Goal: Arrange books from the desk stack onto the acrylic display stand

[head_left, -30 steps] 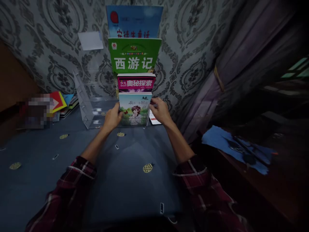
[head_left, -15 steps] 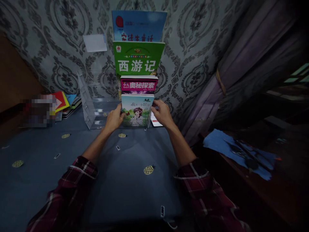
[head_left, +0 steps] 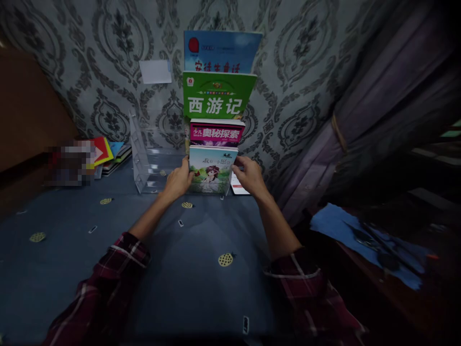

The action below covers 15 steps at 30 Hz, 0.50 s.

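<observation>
One book [head_left: 211, 169] stands lowest in the clear rack [head_left: 137, 161] on the desk [head_left: 162, 274], the left hand [head_left: 178, 181] and right hand [head_left: 251, 177] pinching its opposite side edges; their grip behind is hard to see.

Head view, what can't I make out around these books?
In the head view:
- Lower cover of the blue book: behind the green 西游记 book.
- Lower cover of the pink book: behind the light-blue front book.
- Part of the white item with a red stripe: behind the right hand.
- Left end of the book pile: pixelated.
- Dark items on the blue cloth: too dim and blurred.
</observation>
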### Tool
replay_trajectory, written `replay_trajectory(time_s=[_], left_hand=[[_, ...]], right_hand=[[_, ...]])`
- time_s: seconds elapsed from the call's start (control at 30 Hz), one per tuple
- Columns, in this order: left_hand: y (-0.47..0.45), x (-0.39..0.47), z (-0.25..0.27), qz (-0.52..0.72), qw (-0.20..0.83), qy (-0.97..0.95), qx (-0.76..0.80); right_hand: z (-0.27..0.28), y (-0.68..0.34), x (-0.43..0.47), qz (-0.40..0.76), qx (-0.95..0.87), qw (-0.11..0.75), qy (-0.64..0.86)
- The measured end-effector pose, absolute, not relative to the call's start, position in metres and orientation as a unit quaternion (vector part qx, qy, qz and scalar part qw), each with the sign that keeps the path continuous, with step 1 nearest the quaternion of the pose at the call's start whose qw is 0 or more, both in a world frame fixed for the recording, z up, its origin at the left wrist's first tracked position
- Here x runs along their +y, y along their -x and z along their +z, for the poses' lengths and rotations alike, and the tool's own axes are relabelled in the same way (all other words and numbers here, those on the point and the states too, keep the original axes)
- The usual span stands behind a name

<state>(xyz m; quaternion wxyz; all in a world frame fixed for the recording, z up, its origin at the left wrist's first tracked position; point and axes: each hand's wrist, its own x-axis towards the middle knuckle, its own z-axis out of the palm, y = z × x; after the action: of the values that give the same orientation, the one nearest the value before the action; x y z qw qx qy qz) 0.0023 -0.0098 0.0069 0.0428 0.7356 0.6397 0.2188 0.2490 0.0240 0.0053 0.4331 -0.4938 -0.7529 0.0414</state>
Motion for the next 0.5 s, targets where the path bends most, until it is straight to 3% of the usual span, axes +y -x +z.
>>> replay_trajectory(time_s=[0.5], left_hand=[[-0.0051, -0.0147, 0.011, 0.188, 0.032, -0.742, 0.643]], right_hand=[[0.0029, -0.2508, 0.0282, 0.039, -0.763, 0.431, 0.48]])
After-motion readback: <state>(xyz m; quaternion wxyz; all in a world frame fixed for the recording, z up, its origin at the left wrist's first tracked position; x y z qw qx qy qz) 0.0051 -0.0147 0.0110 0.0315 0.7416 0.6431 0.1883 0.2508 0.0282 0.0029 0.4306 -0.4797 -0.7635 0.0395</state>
